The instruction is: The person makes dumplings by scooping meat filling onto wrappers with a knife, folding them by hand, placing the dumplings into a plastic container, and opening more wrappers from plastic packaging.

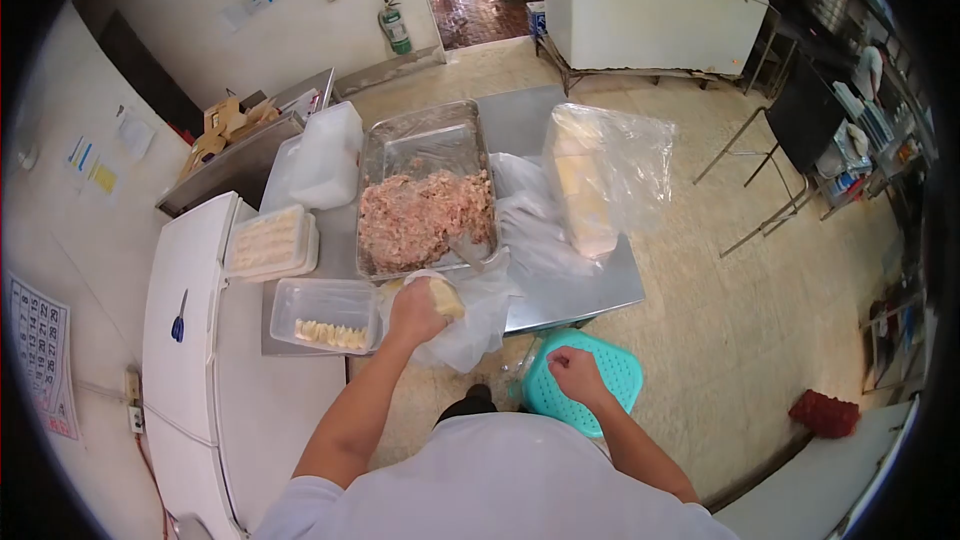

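Light fingertips are probably working best; hard pinching is risking tears. My left hand is hanging partly curled, can't tell if gripping; pale yellow stack is lying beside and partly under it. My right hand is hovering mostly closed, contents unclear.
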Demonstrator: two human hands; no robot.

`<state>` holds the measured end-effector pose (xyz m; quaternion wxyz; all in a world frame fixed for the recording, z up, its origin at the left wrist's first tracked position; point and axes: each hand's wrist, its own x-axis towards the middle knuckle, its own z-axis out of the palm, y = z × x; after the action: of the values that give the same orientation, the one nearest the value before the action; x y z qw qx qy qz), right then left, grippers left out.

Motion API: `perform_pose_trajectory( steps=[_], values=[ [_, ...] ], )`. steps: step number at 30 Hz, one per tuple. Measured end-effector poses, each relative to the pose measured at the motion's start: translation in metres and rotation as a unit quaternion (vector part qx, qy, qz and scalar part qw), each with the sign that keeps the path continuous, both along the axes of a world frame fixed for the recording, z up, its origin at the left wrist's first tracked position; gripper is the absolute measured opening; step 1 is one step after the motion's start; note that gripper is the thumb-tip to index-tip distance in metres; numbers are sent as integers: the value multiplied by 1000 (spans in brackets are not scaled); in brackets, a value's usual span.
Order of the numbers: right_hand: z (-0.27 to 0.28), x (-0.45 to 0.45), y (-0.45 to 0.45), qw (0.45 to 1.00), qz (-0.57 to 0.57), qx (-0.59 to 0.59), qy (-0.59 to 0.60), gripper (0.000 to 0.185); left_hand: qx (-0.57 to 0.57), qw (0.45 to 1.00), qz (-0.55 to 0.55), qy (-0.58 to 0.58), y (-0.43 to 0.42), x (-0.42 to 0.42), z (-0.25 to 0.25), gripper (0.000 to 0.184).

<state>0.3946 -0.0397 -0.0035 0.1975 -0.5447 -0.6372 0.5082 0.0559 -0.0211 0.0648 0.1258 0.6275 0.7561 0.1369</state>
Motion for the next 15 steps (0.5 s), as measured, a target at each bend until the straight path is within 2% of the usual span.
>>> perform_pose_trajectory(
  steps=[3, 6, 9, 15],
  values=[
    [4, -14, 10, 1000, 16, 11, 14, 20, -84, 993, 56, -65, -1, -5, 9, 75],
    [12, -34, 26, 998, 47, 22, 41, 18, -90, 987, 60, -117, -5, -10, 18, 78],
    [40, -66, 46, 996, 52, 38, 69, 17, 44, 986, 83, -140, -18, -17, -2, 72],
    [89, -120, 85, 992, 34, 53, 105, 17, 47, 980, -2, -191, -25, -33, -14, 59]
  ],
)
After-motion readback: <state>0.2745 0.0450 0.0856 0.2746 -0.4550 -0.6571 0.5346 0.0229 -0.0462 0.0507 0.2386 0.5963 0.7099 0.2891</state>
